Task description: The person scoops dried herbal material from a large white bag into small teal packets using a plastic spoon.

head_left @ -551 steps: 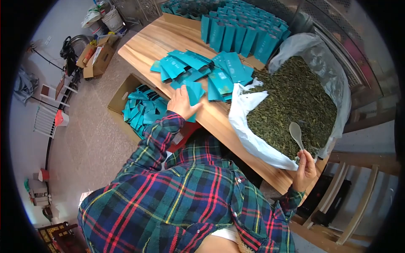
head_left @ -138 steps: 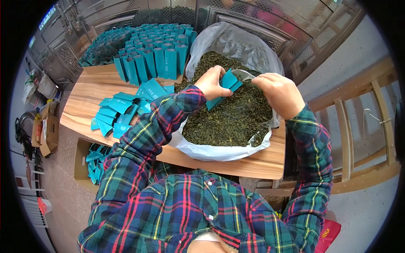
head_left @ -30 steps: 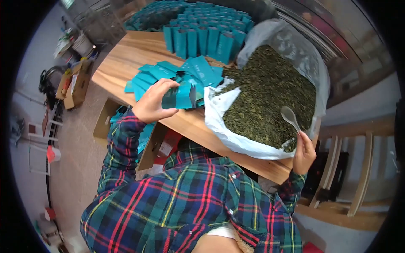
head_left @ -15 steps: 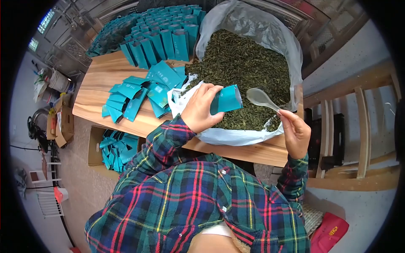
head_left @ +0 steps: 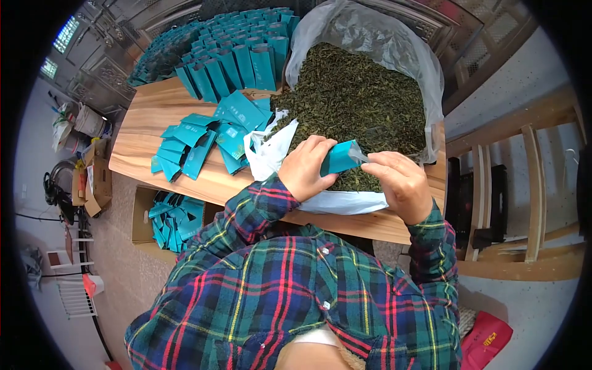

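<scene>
Filling most of the far side, a long wooden table point(head_left: 148, 145) carries everything, its bare planks showing at the near left corner. On its right end sits a wide clear plastic bag point(head_left: 382, 37), rolled open and heaped with dark green loose tea leaves point(head_left: 357, 92). Behind and left of the bag, a dense block of upright teal pouches point(head_left: 237, 58) stands in rows reaching toward the back wall. In front of those, a loose pile of flat teal pouches point(head_left: 203, 139) lies fanned on the wood, its right edge touching the bag's white folded rim. On the floor under the table's near edge, a cardboard box point(head_left: 140, 213) holds more flat pouches. The person's plaid sleeves come up from below toward the bag's front rim. The left hand point(head_left: 305, 169) is curled around a single teal pouch point(head_left: 339, 159), thumb and fingers wrapped on its lower half, holding it tilted with the open mouth pointing right, just above the tea at the bag's near edge. The right hand point(head_left: 398, 182) is closed, fingers pressed together on the handle of a small translucent spoon point(head_left: 359, 157), whose end meets the mouth of the pouch; whether the bowl is inside cannot be told.
</scene>
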`<state>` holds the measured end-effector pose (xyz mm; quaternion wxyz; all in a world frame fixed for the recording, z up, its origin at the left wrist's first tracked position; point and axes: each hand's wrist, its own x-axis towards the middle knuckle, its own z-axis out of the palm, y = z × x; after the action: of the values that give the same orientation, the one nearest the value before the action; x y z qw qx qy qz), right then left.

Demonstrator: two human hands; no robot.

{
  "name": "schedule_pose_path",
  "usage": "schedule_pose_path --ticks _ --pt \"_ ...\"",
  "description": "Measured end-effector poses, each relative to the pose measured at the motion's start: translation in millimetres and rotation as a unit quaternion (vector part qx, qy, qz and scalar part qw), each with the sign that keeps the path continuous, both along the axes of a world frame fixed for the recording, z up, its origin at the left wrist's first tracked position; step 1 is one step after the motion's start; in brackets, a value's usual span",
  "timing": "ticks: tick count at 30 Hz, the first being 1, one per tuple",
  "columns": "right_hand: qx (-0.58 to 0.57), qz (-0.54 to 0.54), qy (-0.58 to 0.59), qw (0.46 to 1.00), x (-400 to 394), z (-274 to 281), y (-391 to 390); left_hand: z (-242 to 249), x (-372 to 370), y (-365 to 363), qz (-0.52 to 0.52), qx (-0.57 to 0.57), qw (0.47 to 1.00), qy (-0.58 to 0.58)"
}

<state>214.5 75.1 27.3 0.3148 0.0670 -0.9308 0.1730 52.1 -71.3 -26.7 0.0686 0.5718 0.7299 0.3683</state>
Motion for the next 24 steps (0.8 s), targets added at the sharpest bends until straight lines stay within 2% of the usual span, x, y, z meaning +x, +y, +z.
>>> schedule_pose_path --ticks 2,4,5,6,7,8,9,10,14,17,18,19,21,22,24 --pt "-0.043 -0.023 0.018 0.999 1.5 6.1 7.9 0.9 -4.4 -1.1 0.005 0.005 1.000 0.002" --pt "-0.131 -0.075 0.053 0.987 4.6 12.1 22.1 3.4 -17.9 -4.5 0.010 0.036 0.998 -0.049" --pt "-0.130 -0.075 0.053 0.987 3.4 11.5 30.5 4.3 -23.3 -6.6 0.011 0.050 0.996 -0.074" --pt "-0.138 -0.139 0.003 0.981 -0.6 9.3 41.3 5.0 -27.5 -8.9 0.010 0.050 0.996 -0.074" --pt "-0.145 -0.202 -0.047 0.967 -5.8 6.0 52.3 5.4 -31.5 -11.2 0.016 0.055 0.990 -0.130" --pt "-0.145 -0.203 -0.047 0.967 -13.3 -2.7 64.8 5.7 -34.8 -13.0 0.022 0.060 0.980 -0.186" --pt "-0.061 -0.217 -0.085 0.971 -23.1 -16.7 78.3 6.2 -37.0 -13.8 0.028 0.065 0.968 -0.241" --pt "0.023 -0.229 -0.123 0.965 -32.9 -29.4 88.2 6.7 -37.3 -14.4 0.027 0.065 0.968 -0.241" --pt "0.028 -0.188 -0.158 0.969 -72.4 -55.1 92.7 7.9 -36.7 -17.6 0.011 0.092 0.951 -0.296" --pt "-0.112 -0.150 -0.191 0.964 -93.5 -60.2 81.3 3.9 -38.9 -19.4 0.001 0.105 0.939 -0.327" --pt "-0.112 -0.148 -0.191 0.964 -97.2 -68.2 84.7 4.6 -40.7 -19.5 0.002 0.106 0.939 -0.327" --pt "-0.208 -0.132 -0.181 0.952 -100.0 -81.0 91.3 6.4 -42.6 -18.7 0.002 0.104 0.943 -0.316" --pt "-0.394 -0.099 -0.156 0.900 -101.5 -95.4 99.1 11.0 -46.1 -16.2 0.001 0.098 0.950 -0.295" --pt "-0.393 -0.099 -0.157 0.901 -99.5 -95.8 101.6 14.0 -48.4 -13.9 0.001 0.100 0.950 -0.296" --pt "-0.518 -0.103 -0.146 0.837 -92.5 -85.8 99.5 21.8 -55.0 -7.1 -0.007 0.106 0.956 -0.274"
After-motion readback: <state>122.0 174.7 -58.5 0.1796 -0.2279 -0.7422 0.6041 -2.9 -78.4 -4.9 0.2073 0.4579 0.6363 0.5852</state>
